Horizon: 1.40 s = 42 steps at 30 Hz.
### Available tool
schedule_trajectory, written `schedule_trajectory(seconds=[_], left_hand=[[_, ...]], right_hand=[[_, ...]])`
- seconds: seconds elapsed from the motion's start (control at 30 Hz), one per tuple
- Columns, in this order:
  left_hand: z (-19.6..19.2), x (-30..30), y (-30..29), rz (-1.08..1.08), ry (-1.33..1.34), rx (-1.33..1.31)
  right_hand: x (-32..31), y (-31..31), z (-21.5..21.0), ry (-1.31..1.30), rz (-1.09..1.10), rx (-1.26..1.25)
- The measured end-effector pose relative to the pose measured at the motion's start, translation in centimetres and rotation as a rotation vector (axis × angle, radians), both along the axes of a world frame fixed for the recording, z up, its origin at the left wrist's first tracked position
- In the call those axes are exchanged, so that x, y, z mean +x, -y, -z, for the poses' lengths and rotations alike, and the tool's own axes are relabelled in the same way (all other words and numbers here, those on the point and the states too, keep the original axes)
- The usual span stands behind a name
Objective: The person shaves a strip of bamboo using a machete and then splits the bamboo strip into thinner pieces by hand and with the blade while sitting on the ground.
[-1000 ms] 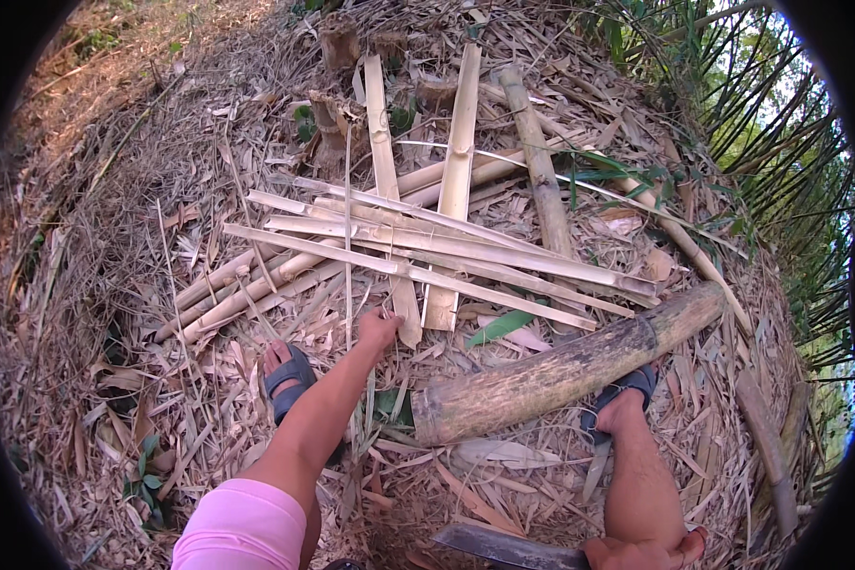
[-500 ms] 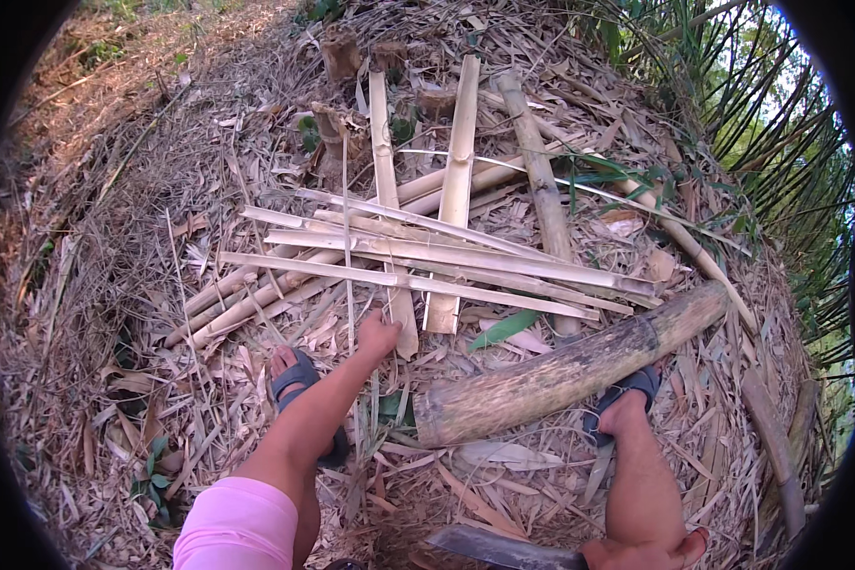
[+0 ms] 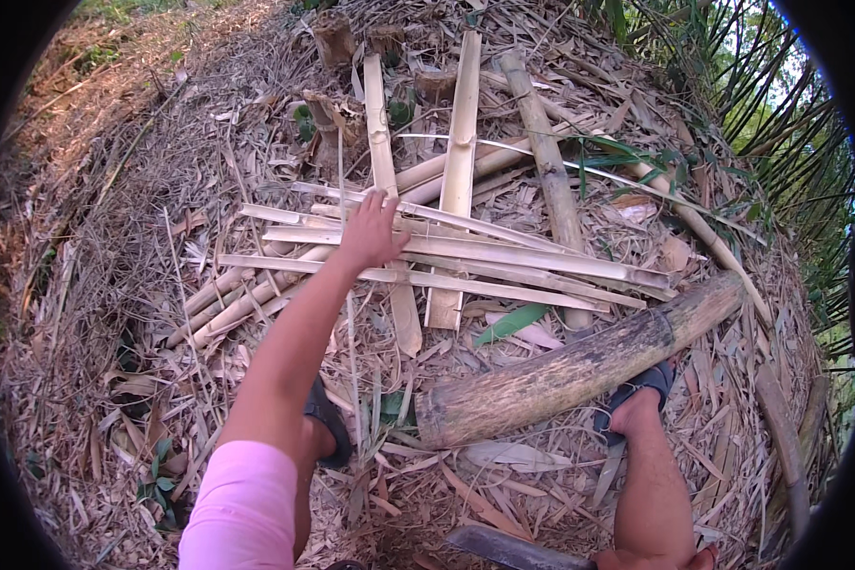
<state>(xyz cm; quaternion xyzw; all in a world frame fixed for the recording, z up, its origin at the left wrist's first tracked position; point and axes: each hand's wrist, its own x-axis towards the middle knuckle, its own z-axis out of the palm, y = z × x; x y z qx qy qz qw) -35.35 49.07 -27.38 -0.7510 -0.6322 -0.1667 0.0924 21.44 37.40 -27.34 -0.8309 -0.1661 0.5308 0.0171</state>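
Note:
My left hand point(image 3: 371, 231) reaches forward and lies, fingers apart, on a pile of pale split bamboo strips point(image 3: 503, 255) that lie crosswise on the ground. It grips nothing. Only a sliver of my right hand point(image 3: 651, 560) shows at the bottom edge, by my right leg. It holds a dark machete blade point(image 3: 513, 549) that points left above the litter. A thick bamboo log point(image 3: 579, 370) lies between my sandalled feet point(image 3: 636, 385) and the strips.
Longer split bamboo halves point(image 3: 461, 152) and a round pole point(image 3: 541, 142) lie behind the strips. Cut stumps point(image 3: 332, 38) stand at the back. Dry leaves and husks cover the ground. Living bamboo stems point(image 3: 779, 123) crowd the right side.
My left hand has moved forward from near my left foot up onto the pile of strips. The view has tilted a little; the log and the blade stay put.

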Motion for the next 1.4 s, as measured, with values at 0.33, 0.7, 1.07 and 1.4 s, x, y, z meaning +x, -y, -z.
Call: schedule_trajectory(seconds=[0.33,0.7,1.07,1.4], left_hand=[[-0.1,1.8,-1.8,-0.026,-0.028,-0.353],[0.3,-1.3,-2.0,-0.558,0.564,-0.675],[3.1,2.0,-7.3,-0.771,0.467,-0.273],[6.2,2.9,-6.1,-0.778,0.772,0.067]], right_hand=[[1.1,1.0,1.8,0.011,0.053,-0.004],[0.9,0.6,1.9,0.01,0.054,0.008],[0.6,0.2,1.9,0.04,0.06,-0.007],[0.5,0.0,1.7,0.021,0.093,-0.014]])
